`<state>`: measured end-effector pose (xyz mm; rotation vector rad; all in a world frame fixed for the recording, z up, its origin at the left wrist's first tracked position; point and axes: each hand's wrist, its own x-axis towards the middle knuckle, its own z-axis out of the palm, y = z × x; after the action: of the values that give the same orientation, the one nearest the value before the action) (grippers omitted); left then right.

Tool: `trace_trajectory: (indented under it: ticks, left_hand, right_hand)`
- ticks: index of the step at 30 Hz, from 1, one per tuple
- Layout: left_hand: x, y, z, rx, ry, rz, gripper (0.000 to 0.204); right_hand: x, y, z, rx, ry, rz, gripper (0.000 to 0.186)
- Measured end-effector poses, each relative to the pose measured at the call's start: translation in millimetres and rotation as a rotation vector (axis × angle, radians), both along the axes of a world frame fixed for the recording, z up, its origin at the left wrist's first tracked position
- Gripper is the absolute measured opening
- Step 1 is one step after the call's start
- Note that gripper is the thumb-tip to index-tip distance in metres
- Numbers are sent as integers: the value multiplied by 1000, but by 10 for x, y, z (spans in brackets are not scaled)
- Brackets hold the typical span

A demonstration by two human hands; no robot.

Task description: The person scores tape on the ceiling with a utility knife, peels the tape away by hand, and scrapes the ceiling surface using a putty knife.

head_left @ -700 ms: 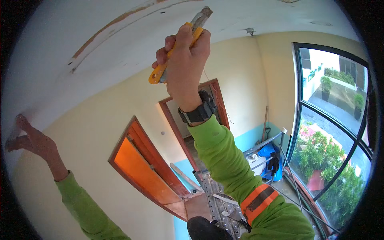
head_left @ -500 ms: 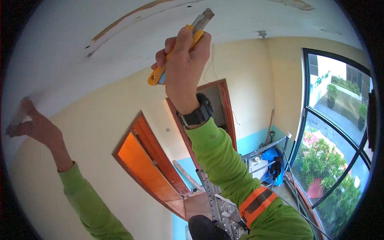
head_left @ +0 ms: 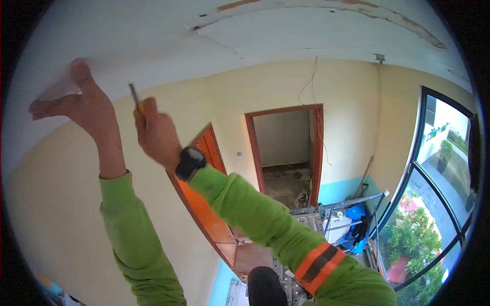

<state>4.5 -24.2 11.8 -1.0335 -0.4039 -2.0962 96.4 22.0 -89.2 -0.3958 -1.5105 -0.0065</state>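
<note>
My right hand (head_left: 157, 133) is closed around a yellow utility knife (head_left: 141, 108). Its narrow blade sticks out of the fist and points up, a little short of the white ceiling (head_left: 265, 43). Most of the knife's body is hidden by my fingers. To the left, my left hand (head_left: 94, 109) reaches up with thumb and fingers spread against the ceiling, near where it meets the cream wall (head_left: 61, 204). Nothing shows in that hand. A long cut-like strip with bare brown patches (head_left: 352, 7) runs across the ceiling above.
An orange-lit door (head_left: 201, 204) and a brown-framed doorway (head_left: 248, 148) are in the wall ahead. Loose wires (head_left: 315, 76) hang from the ceiling. Below lies a perforated metal platform (head_left: 312, 222), beside metal rails (head_left: 352, 202) and blue items (head_left: 356, 211). A large window (head_left: 422, 168) is at right.
My right hand has swung left and down with the knife, close to my left hand. My left hand has moved right and slightly up. The view has turned left.
</note>
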Motion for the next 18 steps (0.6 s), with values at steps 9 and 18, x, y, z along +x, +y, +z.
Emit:
trace_trajectory:
  ticks: [9, 18]
  left_hand:
    - [-295, 236, 110, -10, -80, 283, 122]
    - [-762, 557, 34, 46, -184, 321, 89]
  right_hand:
    - [1165, -510, -535, -90, 381, 22, 17]
    - [3603, -1680, 161, 299, 696, -5, 19]
